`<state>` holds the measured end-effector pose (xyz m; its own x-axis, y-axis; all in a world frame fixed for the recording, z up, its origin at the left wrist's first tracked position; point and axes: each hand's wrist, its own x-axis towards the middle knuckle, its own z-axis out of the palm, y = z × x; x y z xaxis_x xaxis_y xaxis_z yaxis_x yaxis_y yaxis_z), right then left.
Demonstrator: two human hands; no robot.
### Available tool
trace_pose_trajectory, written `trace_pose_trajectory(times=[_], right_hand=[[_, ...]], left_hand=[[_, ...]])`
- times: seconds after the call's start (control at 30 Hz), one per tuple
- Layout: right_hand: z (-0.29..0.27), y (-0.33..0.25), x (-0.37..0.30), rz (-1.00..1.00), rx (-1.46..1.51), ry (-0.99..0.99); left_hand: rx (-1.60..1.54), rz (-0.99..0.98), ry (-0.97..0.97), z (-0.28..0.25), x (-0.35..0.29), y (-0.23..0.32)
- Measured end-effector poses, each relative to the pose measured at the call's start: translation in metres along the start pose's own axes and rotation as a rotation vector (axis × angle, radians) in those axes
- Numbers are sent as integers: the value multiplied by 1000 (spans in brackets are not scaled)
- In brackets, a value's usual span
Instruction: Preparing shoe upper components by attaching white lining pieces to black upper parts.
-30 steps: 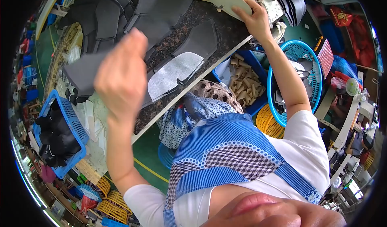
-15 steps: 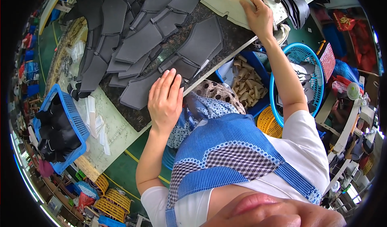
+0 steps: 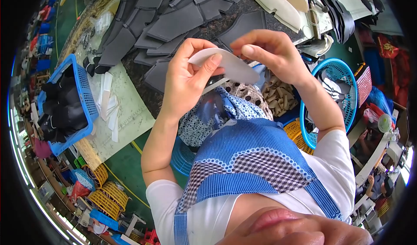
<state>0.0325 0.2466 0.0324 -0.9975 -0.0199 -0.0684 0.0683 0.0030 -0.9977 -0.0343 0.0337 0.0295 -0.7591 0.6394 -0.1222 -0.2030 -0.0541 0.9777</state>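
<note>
My left hand (image 3: 186, 75) is closed on a pale, curved flat piece (image 3: 236, 66), pinched between thumb and fingers in front of my chest. Beside the piece's upper right edge is my right hand (image 3: 278, 56). Its thumb and fingers are apart with nothing visible between them; whether a fingertip touches the piece is unclear. Behind the hands, dark grey shaped panels (image 3: 176, 23) overlap on the speckled tabletop (image 3: 236, 11). One separate grey panel (image 3: 245, 26) lies partly hidden by my right hand. A stack of cream curved pieces (image 3: 276, 6) sits at the far right.
A blue basket (image 3: 80, 95) of black items stands at the left, near white strips (image 3: 105, 95). To the right are a light-blue round basket (image 3: 357, 86) and a bin holding tan scraps (image 3: 280, 95). Dark sheets (image 3: 341, 19) hang at the far right.
My right hand has come back from the cream stack toward my chest. My left hand has lifted off the grey panel and now holds the pale piece. The view has shifted slightly.
</note>
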Motion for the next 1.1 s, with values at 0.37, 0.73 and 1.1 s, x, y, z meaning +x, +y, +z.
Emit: trace_pose_trajectory(times=[0.37,0.73,1.1], right_hand=[[7,-27,10,176,-44,-549],[2,30,-26,266,695,165],[-108,121,-134,667,-712,293]], left_hand=[[-78,-83,-331,-13,-8,3],[1050,1229,-231,9,-30,16],[-102,-284,-163,-20,-88,-22]])
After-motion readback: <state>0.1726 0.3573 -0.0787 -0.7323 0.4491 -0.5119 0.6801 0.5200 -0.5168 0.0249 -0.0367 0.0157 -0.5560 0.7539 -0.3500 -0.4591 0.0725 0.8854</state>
